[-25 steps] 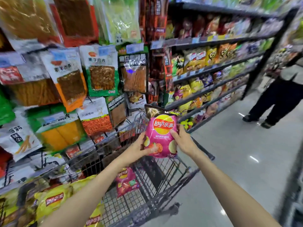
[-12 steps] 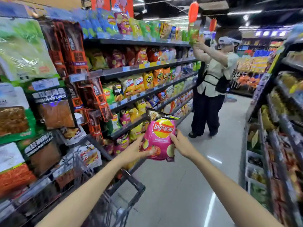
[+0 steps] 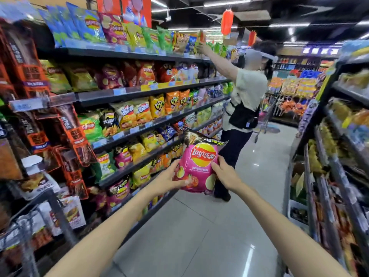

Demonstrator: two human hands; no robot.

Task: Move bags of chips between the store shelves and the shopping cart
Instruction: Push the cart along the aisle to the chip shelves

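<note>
Both hands, left hand (image 3: 173, 179) and right hand (image 3: 224, 175), pinch one pink chip bag (image 3: 196, 166) by its sides, upright over the glossy aisle floor (image 3: 209, 232). Shelves (image 3: 139, 92) line the left; another shopper (image 3: 245, 100) reaches up. Since before, the view has turned farther down the aisle, off the cart.

Bright ceiling strip lights (image 3: 225, 4) glare in streaks on the glossy floor (image 3: 199, 236) below them; the wide lens bends the shelves (image 3: 127, 92) outward, and motion blur smears packets nearest the frame's edges
</note>
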